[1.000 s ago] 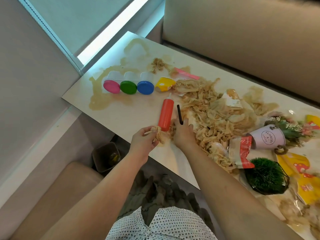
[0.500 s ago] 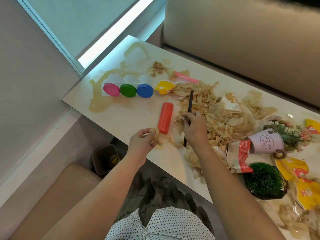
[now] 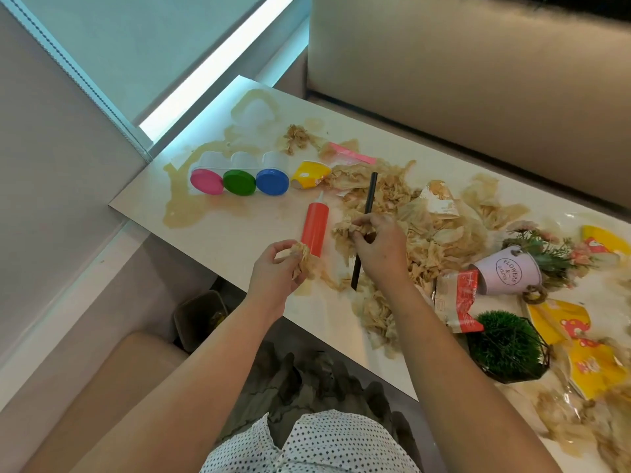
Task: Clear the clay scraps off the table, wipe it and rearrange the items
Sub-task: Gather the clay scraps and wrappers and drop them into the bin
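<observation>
Left grip [image 3: 273, 269] pinching scraps [image 3: 305, 258], smeared table [image 3: 239, 233], sofa [image 3: 478, 80]

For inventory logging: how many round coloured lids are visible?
3, in a row: pink lid leftmost, green lid middle, blue lid rightmost. Clay scraps may hide more.

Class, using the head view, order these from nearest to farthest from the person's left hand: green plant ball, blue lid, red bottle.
1. Red bottle, right beside the left hand.
2. Blue lid, farther back across the table.
3. Green plant ball, far to the right, past the right hand.
</observation>
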`<act>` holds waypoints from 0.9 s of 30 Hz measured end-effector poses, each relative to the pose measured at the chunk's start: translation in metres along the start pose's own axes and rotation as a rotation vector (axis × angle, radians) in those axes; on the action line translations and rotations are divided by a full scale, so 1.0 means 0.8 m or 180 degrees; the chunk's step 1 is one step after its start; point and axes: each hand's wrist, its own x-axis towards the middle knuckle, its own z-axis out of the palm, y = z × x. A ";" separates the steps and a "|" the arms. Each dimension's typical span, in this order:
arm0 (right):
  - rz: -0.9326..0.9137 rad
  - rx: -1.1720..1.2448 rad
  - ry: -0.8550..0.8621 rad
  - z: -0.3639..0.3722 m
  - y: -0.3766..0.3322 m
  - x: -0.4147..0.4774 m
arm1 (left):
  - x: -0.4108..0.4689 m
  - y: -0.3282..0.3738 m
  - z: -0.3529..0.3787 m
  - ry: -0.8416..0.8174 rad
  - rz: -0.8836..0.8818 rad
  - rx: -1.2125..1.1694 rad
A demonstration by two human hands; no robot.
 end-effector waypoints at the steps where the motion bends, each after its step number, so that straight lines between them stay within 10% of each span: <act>1: -0.0007 -0.0015 -0.0044 -0.001 0.000 -0.002 | -0.002 0.001 0.001 -0.0026 0.0007 0.0016; 27: -0.0859 0.0449 -0.0305 0.048 -0.151 0.031 | -0.006 0.087 -0.077 0.0307 0.0417 -0.1076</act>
